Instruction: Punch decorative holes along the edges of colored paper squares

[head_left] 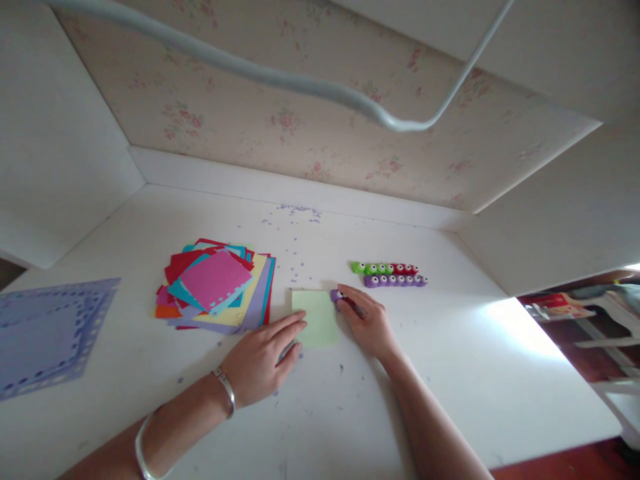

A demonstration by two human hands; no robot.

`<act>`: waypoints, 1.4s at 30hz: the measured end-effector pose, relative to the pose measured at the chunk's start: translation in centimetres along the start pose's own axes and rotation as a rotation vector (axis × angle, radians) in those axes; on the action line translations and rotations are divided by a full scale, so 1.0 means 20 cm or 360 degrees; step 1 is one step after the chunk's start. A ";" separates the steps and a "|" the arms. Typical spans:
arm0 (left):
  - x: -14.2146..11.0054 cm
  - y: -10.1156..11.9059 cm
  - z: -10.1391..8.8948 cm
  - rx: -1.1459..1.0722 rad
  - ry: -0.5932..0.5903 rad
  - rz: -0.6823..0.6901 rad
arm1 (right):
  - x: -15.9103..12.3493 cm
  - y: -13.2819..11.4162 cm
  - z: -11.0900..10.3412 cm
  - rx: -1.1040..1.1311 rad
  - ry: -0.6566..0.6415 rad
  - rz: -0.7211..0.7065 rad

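A pale green square of paper (319, 323) lies flat on the white tabletop between my hands. My left hand (265, 357), with silver bangles at its wrist and forearm, is open; its outstretched fingertips rest on the paper's left edge. At the top right corner, my right hand (367, 320) pinches a small purple piece with a round black-and-white eye (336, 295). The piece touches or overlaps that corner; I cannot tell which. Beyond this hand, similar eyed pieces lie in two rows: a green and red row (385, 269) and a purple row (396, 281).
A loose pile of coloured paper (217, 280) lies to the left. Farther left are purple sheets (50, 337) with holes along their edges. Small purple paper dots (300, 212) are scattered toward the back board. A pale cable (260, 73) crosses above, before flowered wallpaper (285, 120).
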State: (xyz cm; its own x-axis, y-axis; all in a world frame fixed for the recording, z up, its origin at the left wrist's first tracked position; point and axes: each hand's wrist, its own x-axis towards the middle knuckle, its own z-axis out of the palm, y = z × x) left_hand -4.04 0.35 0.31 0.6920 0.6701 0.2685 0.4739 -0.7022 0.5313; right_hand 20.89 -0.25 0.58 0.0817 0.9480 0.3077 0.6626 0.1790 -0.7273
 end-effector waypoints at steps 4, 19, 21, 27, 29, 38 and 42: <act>0.01 0.01 0.00 0.0006 -0.0004 0.0029 | 0.02 0.03 -0.01 0.0061 0.0005 0.0130; -0.01 0.03 0.00 0.0237 -0.0020 0.0106 | 0.30 -0.07 -0.15 -0.0214 -0.0928 0.0256; -0.01 0.02 0.00 0.0245 -0.0071 0.0105 | 0.31 -0.06 -0.15 -0.0210 -0.0966 0.0315; -0.01 0.01 0.01 0.0243 -0.0097 0.0112 | 0.32 -0.04 -0.14 -0.0219 -0.1028 0.0428; -0.01 0.01 0.01 0.0231 -0.0094 0.0116 | 0.33 -0.03 -0.14 -0.0201 -0.1048 0.0461; -0.01 -0.01 0.02 0.0208 -0.0114 0.0116 | 0.35 -0.01 -0.13 -0.0216 -0.1065 0.0536; -0.01 -0.01 0.01 0.0201 -0.0124 0.0105 | 0.36 -0.01 -0.13 -0.0202 -0.1090 0.0560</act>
State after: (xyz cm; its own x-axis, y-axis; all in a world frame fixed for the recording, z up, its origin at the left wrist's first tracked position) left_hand -4.06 0.29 0.04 0.7616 0.6042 0.2341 0.4873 -0.7722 0.4078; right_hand 23.32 5.78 4.54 -0.1475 0.9022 -0.4054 0.7662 -0.1549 -0.6237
